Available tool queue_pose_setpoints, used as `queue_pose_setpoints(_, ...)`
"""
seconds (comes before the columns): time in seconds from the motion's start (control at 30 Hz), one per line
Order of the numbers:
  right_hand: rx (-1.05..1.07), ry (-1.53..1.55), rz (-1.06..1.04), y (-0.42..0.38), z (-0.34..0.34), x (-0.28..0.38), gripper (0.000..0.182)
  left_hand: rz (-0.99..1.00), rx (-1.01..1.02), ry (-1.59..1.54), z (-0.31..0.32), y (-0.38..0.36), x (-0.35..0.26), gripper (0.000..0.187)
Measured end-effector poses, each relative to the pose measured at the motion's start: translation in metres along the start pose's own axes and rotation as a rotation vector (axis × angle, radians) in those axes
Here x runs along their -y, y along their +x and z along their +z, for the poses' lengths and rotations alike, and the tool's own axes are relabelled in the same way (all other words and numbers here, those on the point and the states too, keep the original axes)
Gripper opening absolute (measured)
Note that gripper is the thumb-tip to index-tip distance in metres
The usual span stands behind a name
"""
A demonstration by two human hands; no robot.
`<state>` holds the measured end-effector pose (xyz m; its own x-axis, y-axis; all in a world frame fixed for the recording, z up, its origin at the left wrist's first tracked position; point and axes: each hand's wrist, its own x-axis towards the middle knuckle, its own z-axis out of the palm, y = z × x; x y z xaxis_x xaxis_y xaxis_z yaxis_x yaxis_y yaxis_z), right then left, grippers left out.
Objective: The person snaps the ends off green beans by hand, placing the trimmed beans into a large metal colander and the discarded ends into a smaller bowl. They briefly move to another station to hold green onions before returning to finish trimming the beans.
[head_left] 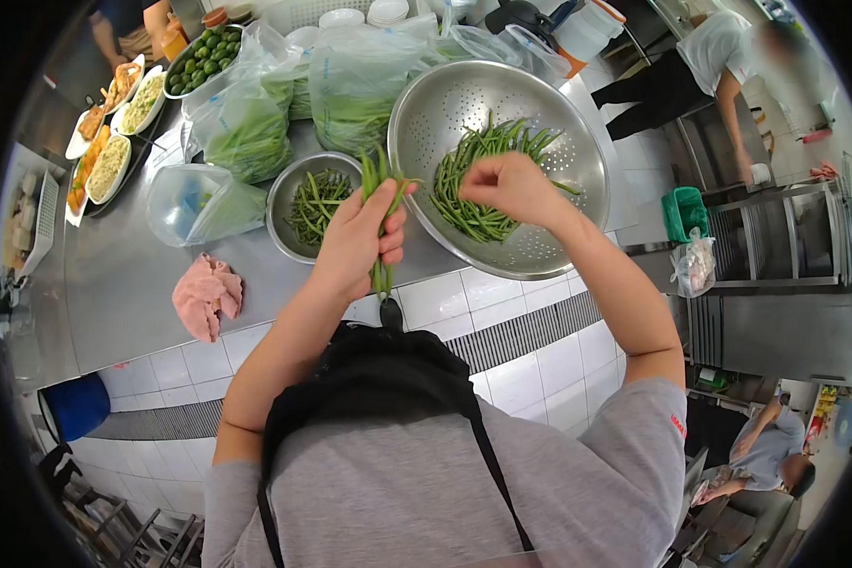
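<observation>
- Bright green: the beans (381, 175) in the left hand (360, 239).
- Deeper green: the bean pile (478, 194) under the right hand (511, 185).
- Silver, dotted with holes: the colander (431, 109) around that pile.
- Silver: the bowl (282, 227) just beside the left hand, its bean pieces (317, 201) dull green.
- Pale pink: the cloth (208, 293) to the left of the left hand.
- Translucent whitish, blue-marked: the bags (336, 80) beyond the left hand.
- White, crossed by a dark-and-light striped band (530, 327): the floor tiles (435, 298) nearer the body than the hands.
</observation>
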<state>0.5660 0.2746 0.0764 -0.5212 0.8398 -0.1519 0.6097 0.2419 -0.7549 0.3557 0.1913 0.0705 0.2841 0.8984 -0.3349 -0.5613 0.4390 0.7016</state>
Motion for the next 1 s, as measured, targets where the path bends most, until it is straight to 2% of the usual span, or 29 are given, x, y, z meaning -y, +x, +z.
queue_pose_setpoints(0.07,0.277,-0.451,0.107,-0.004,-0.003,-0.044,0.021,-0.008,-0.038,-0.067,-0.010,-0.002,0.005,0.024)
queue_pose_setpoints(0.1,0.282,-0.453,0.105,-0.007,0.001,-0.057,0.021,-0.004,-0.033,-0.108,-0.017,-0.002,0.007,0.024)
queue_pose_setpoints(0.17,0.288,-0.608,0.257,-0.017,0.012,-0.074,0.019,0.000,-0.033,-0.151,-0.023,-0.005,0.009,0.024)
queue_pose_setpoints(0.2,0.290,-0.607,0.257,-0.017,0.012,-0.077,0.019,0.004,-0.022,-0.163,-0.023,-0.006,0.008,0.023)
queue_pose_setpoints(0.27,0.187,-0.539,0.073,-0.015,0.009,-0.083,0.014,0.008,-0.011,-0.173,-0.021,-0.009,0.006,0.023)
queue_pose_setpoints(0.3,0.187,-0.539,0.073,-0.013,0.007,-0.077,0.014,-0.008,-0.044,-0.147,-0.018,-0.011,0.005,0.023)
queue_pose_setpoints(0.37,0.086,-0.030,0.317,-0.010,0.002,-0.059,0.011,-0.023,-0.077,-0.121,-0.012,-0.015,0.004,0.024)
queue_pose_setpoints(0.47,0.146,0.003,0.303,-0.011,0.010,-0.052,0.010,0.011,-0.124,-0.037,-0.008,-0.020,0.003,0.023)
queue_pose_setpoints(0.53,0.129,-0.072,0.278,-0.009,0.009,-0.052,0.010,-0.016,0.003,-0.092,-0.015,-0.022,0.002,0.023)
queue_pose_setpoints(0.6,0.116,-0.144,0.252,-0.006,0.009,-0.052,0.011,-0.017,0.013,-0.080,-0.019,-0.022,0.002,0.023)
queue_pose_setpoints(0.67,0.175,0.053,0.369,-0.005,0.007,-0.052,0.010,-0.021,0.025,-0.066,-0.022,-0.023,0.003,0.022)
queue_pose_setpoints(0.7,0.174,0.053,0.369,-0.005,0.008,-0.050,0.010,-0.024,0.027,-0.075,-0.024,-0.023,0.004,0.022)
queue_pose_setpoints(0.77,0.012,0.289,0.320,-0.003,0.011,-0.047,0.010,-0.027,0.029,-0.086,-0.024,-0.024,0.004,0.021)
queue_pose_setpoints(0.8,0.015,0.289,0.321,-0.003,0.012,-0.048,0.010,-0.027,0.018,-0.071,-0.022,-0.025,0.004,0.021)
queue_pose_setpoints(0.87,0.198,0.076,0.398,-0.003,0.014,-0.053,0.011,-0.029,0.006,-0.051,-0.023,-0.026,0.003,0.020)
queue_pose_setpoints(1.0,0.292,-0.068,0.400,-0.005,0.021,-0.059,0.013,-0.024,0.004,-0.063,-0.025,-0.027,0.004,0.018)
